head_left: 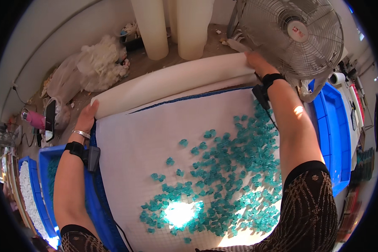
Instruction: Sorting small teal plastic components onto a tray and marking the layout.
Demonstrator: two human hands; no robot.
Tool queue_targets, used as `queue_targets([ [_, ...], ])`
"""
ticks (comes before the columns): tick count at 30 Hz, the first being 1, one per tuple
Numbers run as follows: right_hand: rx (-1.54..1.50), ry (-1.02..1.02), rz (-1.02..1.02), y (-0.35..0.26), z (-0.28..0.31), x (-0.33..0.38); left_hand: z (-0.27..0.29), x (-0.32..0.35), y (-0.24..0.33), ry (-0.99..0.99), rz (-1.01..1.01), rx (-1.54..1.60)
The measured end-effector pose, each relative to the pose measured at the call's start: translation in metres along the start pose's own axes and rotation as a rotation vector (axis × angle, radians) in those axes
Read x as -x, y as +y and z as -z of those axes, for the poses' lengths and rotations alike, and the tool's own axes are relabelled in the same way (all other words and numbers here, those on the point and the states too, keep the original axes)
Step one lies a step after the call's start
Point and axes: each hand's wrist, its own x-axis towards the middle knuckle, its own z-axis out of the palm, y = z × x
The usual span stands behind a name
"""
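A long white roll of sheet material (172, 82) lies across the far edge of the work surface. Its left end is in my left hand (87, 116), thumb on top and the other fingers mostly hidden. At the roll's far right end, my right hand (258, 64) grips it. Nearer to me spreads a white sheet (126, 155). Many small teal translucent pieces (222, 168) are scattered over its middle and right side. Dark straps with small black devices are on both wrists.
A metal floor fan (298, 31) stands beyond my right hand. Blue trays flank the surface: one on the right (329, 134), one with teal contents on the left (46, 153), and one with white pieces (38, 210). Tall cream rolls (193, 29) and plastic bags (92, 63) stand behind.
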Motion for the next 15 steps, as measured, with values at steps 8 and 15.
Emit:
queue_targets([
  [8,-0.893,0.171,-0.097,0.023,-0.030,-0.015,0.000,-0.008,0.006,0.042,-0.051,-0.032],
  [15,-0.640,0.007,-0.248,0.046,-0.007,0.016,-0.021,-0.027,-0.001,0.051,-0.095,-0.053],
])
